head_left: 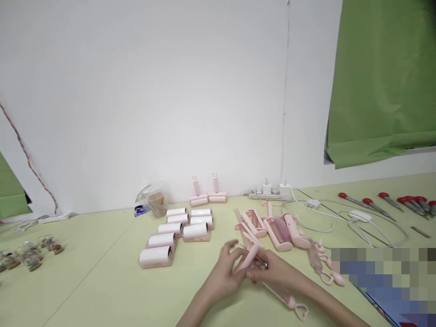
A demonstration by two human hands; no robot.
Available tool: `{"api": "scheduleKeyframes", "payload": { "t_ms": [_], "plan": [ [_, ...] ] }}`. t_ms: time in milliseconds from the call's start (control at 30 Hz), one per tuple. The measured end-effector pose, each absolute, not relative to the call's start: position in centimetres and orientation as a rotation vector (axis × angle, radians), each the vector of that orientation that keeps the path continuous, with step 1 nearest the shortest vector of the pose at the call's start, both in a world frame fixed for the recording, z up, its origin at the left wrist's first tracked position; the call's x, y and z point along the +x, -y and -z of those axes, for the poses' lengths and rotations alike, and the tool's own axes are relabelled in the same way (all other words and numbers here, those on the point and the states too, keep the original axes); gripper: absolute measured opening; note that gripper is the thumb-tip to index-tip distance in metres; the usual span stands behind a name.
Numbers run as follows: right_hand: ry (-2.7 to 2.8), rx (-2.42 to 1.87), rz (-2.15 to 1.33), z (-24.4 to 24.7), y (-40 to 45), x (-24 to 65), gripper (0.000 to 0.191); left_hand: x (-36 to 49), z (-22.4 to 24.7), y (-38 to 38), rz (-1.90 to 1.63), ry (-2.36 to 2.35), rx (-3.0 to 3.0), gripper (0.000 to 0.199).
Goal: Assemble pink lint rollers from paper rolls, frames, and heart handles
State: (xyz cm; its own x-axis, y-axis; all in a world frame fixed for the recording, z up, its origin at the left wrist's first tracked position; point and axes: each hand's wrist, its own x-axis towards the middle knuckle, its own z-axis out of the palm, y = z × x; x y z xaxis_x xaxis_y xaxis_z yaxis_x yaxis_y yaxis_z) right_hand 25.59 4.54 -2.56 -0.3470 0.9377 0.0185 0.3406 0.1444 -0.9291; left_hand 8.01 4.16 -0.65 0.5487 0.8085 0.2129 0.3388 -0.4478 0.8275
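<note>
Pinching a pink frame at the bottom of the frame, right of centre, the left hand has its thumb and nearest fingers closed on the part's lower end, while its upper fingers stand loosely bent. The right hand meets it from the right, fingers curled in at the same end, where a small metal piece shows; whether they grip that piece or the pink part, I cannot tell. Below the right hand, a clear handle with a heart-shaped loop slants toward the lower right; whether it lies on the tabletop or is held is unclear. Just behind the hands, more pink holders lie in a loose cluster, and to their right sits a small group of pink loops beside another clear handle. Left of the hands, white rolls in pink cases form two slanting rows. Behind them, two pink rollers stand against the wall, near a cup in a clear bag. A power strip with plugged-in chargers lies right of the rollers, cables trailing right. Red-ended grey tools are spread at the right edge, and small glass jars stand at the left edge.
</note>
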Motion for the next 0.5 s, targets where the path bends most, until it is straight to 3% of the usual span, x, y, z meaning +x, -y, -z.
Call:
{"api": "scheduleKeyframes", "payload": {
  "t_ms": [167,333,500],
  "plan": [
    [1.836,-1.256,-1.463,2.8,-3.6,25.8,0.023,7.3,2.0,-3.8,-0.824,-0.898,1.767,0.046],
    [1.746,-1.040,-1.864,2.6,-1.8,24.4,0.010,7.8,1.8,-2.5,-0.650,-0.951,1.741,0.030],
    [1.524,-1.167,-1.833,2.4,0.1,24.6,0.007,9.0,1.3,-1.0,-0.745,-1.116,1.805,0.033]
  ]
}}
